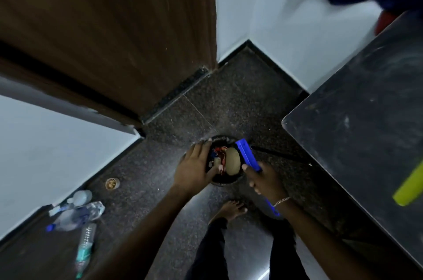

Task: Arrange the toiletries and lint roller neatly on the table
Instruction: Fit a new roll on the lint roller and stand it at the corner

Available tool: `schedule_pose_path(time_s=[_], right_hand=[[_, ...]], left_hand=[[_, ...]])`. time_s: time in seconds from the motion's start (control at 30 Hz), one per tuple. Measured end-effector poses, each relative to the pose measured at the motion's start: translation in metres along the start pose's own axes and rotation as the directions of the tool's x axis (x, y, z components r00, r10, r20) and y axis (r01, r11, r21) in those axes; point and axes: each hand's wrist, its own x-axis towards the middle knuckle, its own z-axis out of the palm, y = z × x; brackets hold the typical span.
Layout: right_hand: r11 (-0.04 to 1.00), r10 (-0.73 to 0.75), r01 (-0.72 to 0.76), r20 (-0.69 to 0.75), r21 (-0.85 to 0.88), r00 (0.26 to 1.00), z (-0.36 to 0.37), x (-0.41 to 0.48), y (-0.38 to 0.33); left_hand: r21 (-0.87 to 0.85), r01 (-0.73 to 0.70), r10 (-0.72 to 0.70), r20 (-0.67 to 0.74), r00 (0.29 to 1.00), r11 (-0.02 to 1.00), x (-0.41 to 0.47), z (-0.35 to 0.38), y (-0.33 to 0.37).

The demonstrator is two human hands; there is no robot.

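My right hand [265,179] grips a blue lint roller [247,154]. Its blue cover points up and away over a black bin [225,182] on the floor, and its handle end sticks out below my wrist. The roller's beige drum [233,160] hangs over the bin's mouth. My left hand [196,165] lies across the bin's left rim with the fingers stretched out, and the thumb touches the beige drum. Red and white scraps lie inside the bin. A dark table [357,124] stands to the right.
A yellow-green object [410,186] lies at the table's near edge. Several plastic bottles [75,213] and a small brown cup [112,183] lie on the floor by the left wall. A brown door [109,28] stands behind the bin. My bare foot [231,208] is just below the bin.
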Motion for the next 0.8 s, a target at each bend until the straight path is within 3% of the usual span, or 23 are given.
schedule_pose_path(time_s=[0.3, 0.53, 0.8], right_hand=[[0.972, -0.233, 0.234, -0.133, -0.012, 0.963, -0.059, -0.091, -0.067], [0.964, -0.242, 0.265, -0.335, 0.025, 0.911, -0.135, -0.153, -0.074], [0.933, -0.213, 0.342, -0.590, 0.115, 0.779, -0.221, -0.199, -0.053]], left_hand=[[0.127, -0.229, 0.244, -0.125, 0.962, 0.965, -0.027, -0.089, 0.099], [0.199, -0.404, 0.435, -0.148, 0.888, 0.893, -0.022, -0.113, 0.176], [0.248, -0.614, 0.653, -0.123, 0.747, 0.749, -0.003, -0.100, 0.294]])
